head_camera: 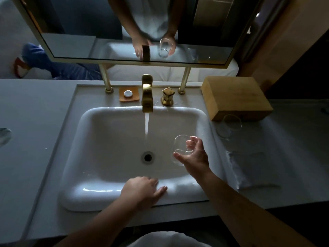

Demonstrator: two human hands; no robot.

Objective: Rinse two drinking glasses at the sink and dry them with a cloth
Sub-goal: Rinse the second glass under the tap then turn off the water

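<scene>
My right hand [195, 155] grips a clear drinking glass [180, 147] over the right side of the white sink basin [110, 132], to the right of the water stream. Water runs from the gold faucet [147, 97] toward the drain [147, 157]. Resting on the basin's front rim is my left hand [142, 190], fingers flat and holding nothing. A second clear glass [229, 128] stands on the counter to the right, in front of a wooden box [235, 97]. A folded pale cloth [249, 168] lies on the counter nearer to me.
A gold tap handle [167, 96] stands right of the faucet, and a small soap dish [129, 94] to its left. A framed mirror [124, 29] hangs above on two gold posts. Grey countertop [35, 122] spreads to both sides.
</scene>
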